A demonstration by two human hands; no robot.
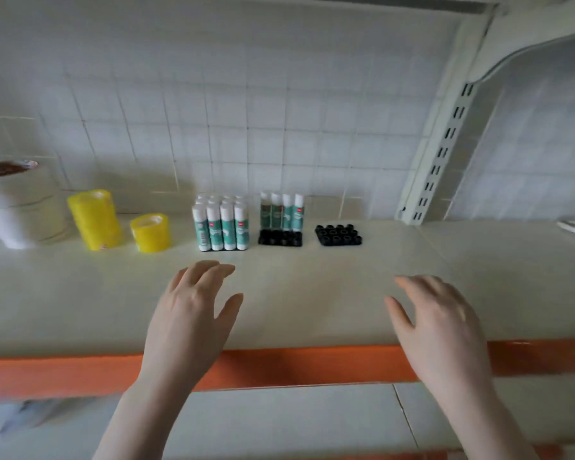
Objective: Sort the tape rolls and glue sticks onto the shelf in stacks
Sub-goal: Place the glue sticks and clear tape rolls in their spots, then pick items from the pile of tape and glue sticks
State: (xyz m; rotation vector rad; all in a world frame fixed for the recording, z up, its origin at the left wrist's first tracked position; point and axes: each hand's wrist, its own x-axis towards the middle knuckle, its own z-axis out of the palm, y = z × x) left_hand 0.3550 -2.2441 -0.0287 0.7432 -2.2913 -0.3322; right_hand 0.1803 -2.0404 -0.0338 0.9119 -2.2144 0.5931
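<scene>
Hovering empty, spread left hand (193,310) and right hand (439,320) face glue sticks (220,224), yellow tape rolls (95,219), perhaps blurred.

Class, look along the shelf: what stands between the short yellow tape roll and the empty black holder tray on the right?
In the head view: the full block of glue sticks, then the part-filled black tray.

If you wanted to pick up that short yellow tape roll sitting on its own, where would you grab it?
Probably round its curved sides, from above and in front. The short yellow tape roll lies flat with its hole facing up, clear of the taller yellow stack and the glue sticks, so fingers fit either side. The open left hand is nearer.
</scene>
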